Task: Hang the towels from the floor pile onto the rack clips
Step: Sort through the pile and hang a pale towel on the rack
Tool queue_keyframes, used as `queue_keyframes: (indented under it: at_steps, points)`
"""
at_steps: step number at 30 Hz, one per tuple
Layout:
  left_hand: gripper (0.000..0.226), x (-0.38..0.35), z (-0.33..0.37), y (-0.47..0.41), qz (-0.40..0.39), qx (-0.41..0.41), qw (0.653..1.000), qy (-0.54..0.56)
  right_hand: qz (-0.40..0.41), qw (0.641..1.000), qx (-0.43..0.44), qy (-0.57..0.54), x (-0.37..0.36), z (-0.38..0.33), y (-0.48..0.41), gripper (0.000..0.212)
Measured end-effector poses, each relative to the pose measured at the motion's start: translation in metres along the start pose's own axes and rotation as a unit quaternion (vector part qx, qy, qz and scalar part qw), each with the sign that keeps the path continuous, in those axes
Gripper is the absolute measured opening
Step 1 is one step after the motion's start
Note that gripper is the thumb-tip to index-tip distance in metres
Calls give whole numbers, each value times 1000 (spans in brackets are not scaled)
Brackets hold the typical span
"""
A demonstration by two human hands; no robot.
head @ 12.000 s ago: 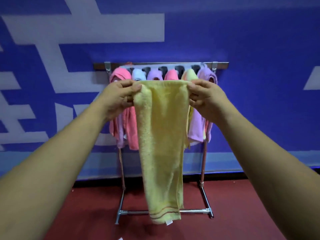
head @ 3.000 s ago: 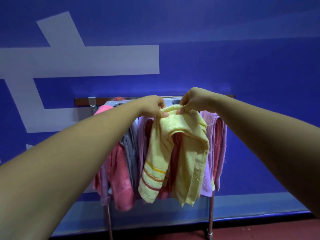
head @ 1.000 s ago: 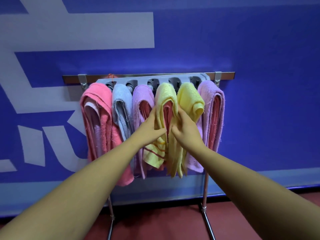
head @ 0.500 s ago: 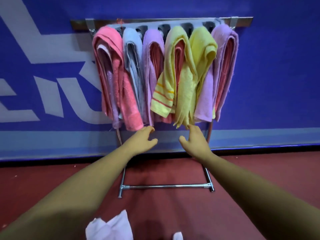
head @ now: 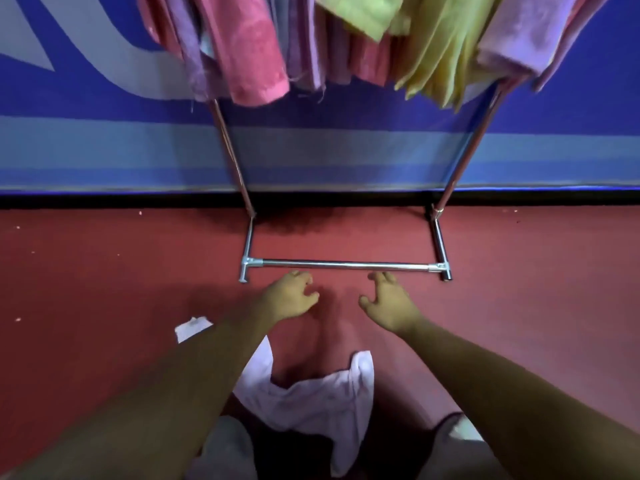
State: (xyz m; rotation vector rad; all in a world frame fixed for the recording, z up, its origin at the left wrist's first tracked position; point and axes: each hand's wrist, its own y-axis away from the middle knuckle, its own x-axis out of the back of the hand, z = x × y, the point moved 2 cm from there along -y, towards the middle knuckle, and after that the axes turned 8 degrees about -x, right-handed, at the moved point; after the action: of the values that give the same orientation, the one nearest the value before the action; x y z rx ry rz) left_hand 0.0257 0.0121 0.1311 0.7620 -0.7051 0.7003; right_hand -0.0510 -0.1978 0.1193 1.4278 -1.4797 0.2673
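Hovering low over the red floor [head: 104,271], both hands sit at mid-frame, just below the rack [head: 346,264], whose front base bar runs across the centre.

Left hand [head: 289,296]: palm down, fingers loosely curled, nothing in it. Fingertips close to the base bar; contact cannot be told.

Right hand [head: 389,304]: palm down, fingers spread and lightly bent, thumb out toward the left hand, nothing held. Apart from the left hand, bare floor between them.

White towel [head: 311,407]: crumpled on the floor at lower centre, between the two forearms and nearer the camera than either hand. The left forearm crosses over its left part. A white corner shows at lower left of centre, on the far side of that forearm; whether it is the same cloth cannot be told.

Top of frame: lower ends of hung towels, blurred. Pink towel [head: 249,46] at upper left of centre, yellow towel [head: 436,46] at upper right of centre, lilac towel [head: 512,32] farther right. Clips out of view.

Blue wall [head: 346,147] behind the rack, paler band along its foot.
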Motion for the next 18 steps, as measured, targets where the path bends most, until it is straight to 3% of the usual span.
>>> queue_keyframes:
  at_steps: [13,18]
  points:
    - [34,-197,-58,-40,-167,23,986,12,-136,978,-156,-11,-160,132,-29,59]
    - [43,-246,-79,-37,-219,49,974,29,-159,964,-198,-82,-205,171,-29,68]
